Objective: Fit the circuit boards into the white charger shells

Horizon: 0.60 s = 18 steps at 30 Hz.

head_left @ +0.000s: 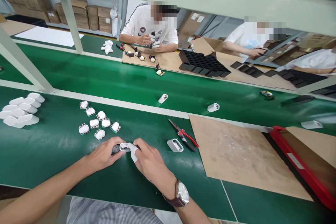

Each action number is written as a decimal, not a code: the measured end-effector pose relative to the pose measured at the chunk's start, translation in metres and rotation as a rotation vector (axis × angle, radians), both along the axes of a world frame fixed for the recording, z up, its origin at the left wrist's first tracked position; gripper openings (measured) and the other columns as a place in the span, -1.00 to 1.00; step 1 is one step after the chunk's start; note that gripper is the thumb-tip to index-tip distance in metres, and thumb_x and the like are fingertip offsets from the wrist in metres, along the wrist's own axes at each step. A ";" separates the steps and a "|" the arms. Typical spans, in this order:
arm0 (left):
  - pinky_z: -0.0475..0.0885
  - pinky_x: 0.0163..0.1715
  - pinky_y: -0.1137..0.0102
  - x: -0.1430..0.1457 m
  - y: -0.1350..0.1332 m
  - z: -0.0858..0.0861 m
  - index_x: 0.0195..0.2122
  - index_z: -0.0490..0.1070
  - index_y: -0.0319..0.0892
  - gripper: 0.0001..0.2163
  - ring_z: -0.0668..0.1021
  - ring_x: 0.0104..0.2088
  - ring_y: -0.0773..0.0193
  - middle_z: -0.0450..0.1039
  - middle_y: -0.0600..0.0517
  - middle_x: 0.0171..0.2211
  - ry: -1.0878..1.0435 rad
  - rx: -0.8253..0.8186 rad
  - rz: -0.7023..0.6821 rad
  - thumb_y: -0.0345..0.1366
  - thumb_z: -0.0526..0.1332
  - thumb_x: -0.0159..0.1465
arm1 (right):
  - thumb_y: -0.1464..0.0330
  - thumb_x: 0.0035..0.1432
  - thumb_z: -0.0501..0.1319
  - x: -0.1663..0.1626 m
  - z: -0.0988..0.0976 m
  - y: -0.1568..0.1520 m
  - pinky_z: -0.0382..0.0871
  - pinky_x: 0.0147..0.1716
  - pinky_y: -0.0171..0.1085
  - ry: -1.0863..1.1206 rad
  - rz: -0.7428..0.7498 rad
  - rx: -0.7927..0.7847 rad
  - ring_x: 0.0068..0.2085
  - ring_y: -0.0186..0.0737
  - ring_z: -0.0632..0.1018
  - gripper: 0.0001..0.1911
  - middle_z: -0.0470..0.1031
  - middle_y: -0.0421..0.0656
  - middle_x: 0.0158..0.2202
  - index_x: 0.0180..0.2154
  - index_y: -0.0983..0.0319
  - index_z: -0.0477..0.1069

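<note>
Between my two hands is a white oval plastic housing (125, 147), its open end facing me with dark parts inside. My left hand (107, 151) grips its left side between thumb and fingers. My right hand (147, 157), with a white cover on one finger and a watch on the wrist, presses fingers on its right edge. Just beyond lie several circuit boards (94, 123) topped with white lumps. To the right, another white housing (175, 145) rests on the green bench, beside long-nose pliers (183, 135) with red and black handles.
Several empty white housings (21, 110) stand at the left. A cardboard sheet (236, 150) and a red-edged tray (301, 164) lie at the right. Beyond a rail, the green belt (126, 80) carries housings (213, 107). Co-workers (149, 28) sit across, near black trays (203, 63).
</note>
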<state>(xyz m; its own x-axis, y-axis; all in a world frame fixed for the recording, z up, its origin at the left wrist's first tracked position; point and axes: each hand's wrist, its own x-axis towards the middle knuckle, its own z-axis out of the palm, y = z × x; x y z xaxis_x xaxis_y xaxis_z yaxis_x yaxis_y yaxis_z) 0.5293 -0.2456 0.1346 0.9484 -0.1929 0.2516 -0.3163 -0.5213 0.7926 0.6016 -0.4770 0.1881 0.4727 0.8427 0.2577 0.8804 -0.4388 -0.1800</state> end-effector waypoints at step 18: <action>0.67 -0.17 0.19 0.011 -0.014 0.030 -0.20 0.50 -0.12 -0.87 0.68 -0.19 0.12 0.62 -0.08 -0.14 0.189 -0.420 0.069 -0.19 0.28 0.42 | 0.46 0.41 0.11 0.021 -0.038 -0.040 0.57 -0.14 0.00 -0.137 -0.317 0.269 -0.11 0.01 0.54 -0.74 0.50 0.04 -0.08 0.05 0.27 0.48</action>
